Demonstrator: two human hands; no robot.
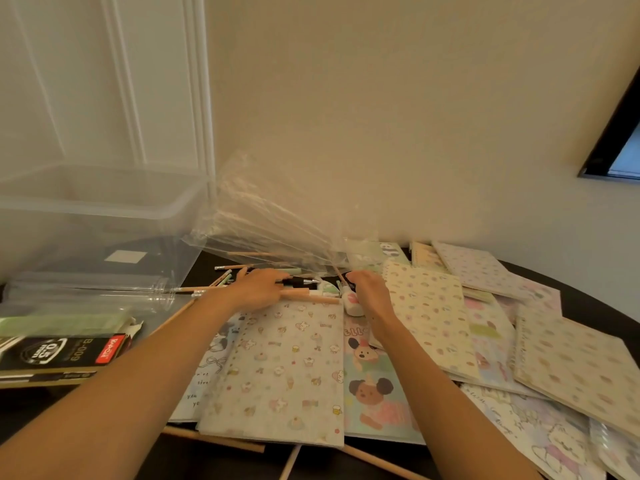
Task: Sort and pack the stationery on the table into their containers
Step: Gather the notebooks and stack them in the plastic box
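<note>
Pens (298, 281) lie scattered just beyond the notebooks (284, 368); left hand (258, 289) curls round a few, right hand (369, 292) hold cannot be told. Gather them parallel before lifting toward the box (86, 209)

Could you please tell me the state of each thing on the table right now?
Clear bin: upright, lidless.
Plastic bag: crumpled, against the wall.
Pen box: lying flat.
Notebooks: closed, overlapping.
Pencils: loose on the table.
Left hand: over pens, grip unclear.
Right hand: at small white item, grip unclear.
</note>
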